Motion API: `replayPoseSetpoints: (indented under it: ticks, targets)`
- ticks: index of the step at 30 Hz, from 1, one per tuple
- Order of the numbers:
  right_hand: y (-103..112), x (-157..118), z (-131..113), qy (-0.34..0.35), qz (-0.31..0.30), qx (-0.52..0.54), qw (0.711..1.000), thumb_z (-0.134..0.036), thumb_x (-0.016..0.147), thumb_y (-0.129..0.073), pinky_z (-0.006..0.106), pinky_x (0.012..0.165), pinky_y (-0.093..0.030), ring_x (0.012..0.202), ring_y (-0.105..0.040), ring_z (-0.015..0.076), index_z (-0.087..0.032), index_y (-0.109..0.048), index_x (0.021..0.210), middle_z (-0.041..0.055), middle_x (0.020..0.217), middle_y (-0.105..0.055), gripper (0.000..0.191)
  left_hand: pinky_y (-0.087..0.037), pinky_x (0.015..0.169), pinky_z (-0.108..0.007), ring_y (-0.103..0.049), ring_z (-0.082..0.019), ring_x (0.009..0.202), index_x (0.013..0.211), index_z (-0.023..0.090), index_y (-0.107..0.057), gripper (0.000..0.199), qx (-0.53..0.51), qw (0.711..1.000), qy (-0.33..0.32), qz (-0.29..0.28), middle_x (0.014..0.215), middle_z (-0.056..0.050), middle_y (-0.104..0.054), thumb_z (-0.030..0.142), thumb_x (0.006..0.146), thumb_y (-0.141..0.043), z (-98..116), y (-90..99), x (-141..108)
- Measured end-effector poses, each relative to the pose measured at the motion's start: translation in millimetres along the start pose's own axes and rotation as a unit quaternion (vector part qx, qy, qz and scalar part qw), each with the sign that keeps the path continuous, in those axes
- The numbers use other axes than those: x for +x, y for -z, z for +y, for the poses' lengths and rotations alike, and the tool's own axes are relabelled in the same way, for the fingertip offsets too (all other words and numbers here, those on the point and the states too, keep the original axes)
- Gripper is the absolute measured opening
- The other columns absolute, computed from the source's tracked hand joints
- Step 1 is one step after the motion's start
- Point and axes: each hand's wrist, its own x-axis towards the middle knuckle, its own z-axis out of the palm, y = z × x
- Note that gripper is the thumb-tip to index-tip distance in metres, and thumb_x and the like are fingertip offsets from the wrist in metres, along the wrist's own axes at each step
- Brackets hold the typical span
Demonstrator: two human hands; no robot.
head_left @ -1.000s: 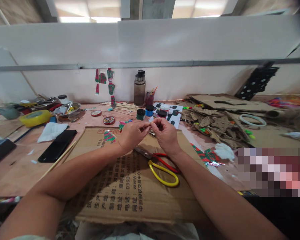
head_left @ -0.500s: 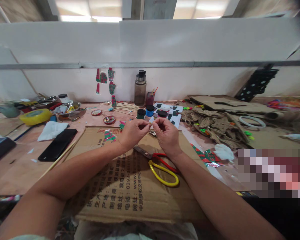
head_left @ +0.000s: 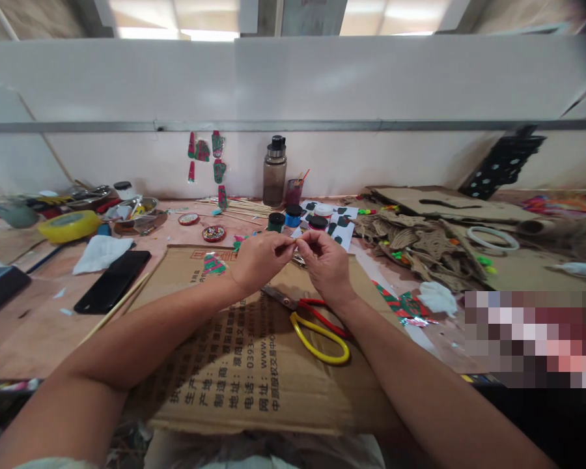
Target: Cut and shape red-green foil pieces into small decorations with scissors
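The cardboard sheet point(head_left: 209, 384) bore black Chinese print running away from the wearer: 产地 (origin), 制造商 (maker), 地址 (address), 电话 (telephone) with 0393-364 before it blurred, and 网址 (website) with www. and a few unclear letters. Red print near the sheet's far edge was too small to read.

The sheet's near edge jutted past the counter point(head_left: 34, 352); its printed face spread between the forearms. A wooden stick point(head_left: 114, 310) and a phone point(head_left: 112, 282) bordered its left side, a crumpled tissue point(head_left: 437, 298) lay off its right, and the green paint jar point(head_left: 275, 223) stood beyond its far edge, near the knuckles.

Above the sheet's far part, the left hand point(head_left: 264, 257) and right hand point(head_left: 328, 266) met, each grip pinched closed at finger and thumb on a tiny piece point(head_left: 295, 240), too small to identify. Scissors point(head_left: 289, 303) lay on the sheet below the hands.

0.5 s earlier a slight gap parted the 2 hands' fingertips; now they touched. The scissors had not moved on the sheet.
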Motion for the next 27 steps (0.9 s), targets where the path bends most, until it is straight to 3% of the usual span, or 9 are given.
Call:
replayPoseSetpoints:
  ticks: [14, 27]
  targets:
    - [-1.1, -0.2, -4.4, 0.0, 0.024, -0.03, 0.999, -0.04, 0.089, -0.063, 0.03, 0.064, -0.05, 0.065, -0.061, 0.0157, -0.02, -0.065, 0.085, 0.0024, 0.076, -0.07, 0.02, -0.048, 0.07, -0.027, -0.073, -0.018, 0.084, 0.094, 0.021, -0.078, 0.019, 0.06, 0.997, -0.047, 0.017, 0.093, -0.007, -0.08, 0.024, 0.097, -0.06, -5.4, -3.6, -4.6]
    - [-0.6, -3.3, -8.1, 0.098, 0.076, -0.067, 0.99, -0.034, 0.092, -0.065, 0.03, 0.064, -0.053, 0.066, -0.061, 0.0159, -0.022, -0.064, 0.086, 0.002, 0.079, -0.069, 0.013, -0.05, 0.072, -0.027, -0.073, -0.017, 0.084, 0.091, 0.021, -0.077, 0.016, 0.047, 0.996, -0.066, 0.048, 0.09, -0.005, -0.08, 0.022, 0.096, -0.062, -1.4, -0.8, -4.5]
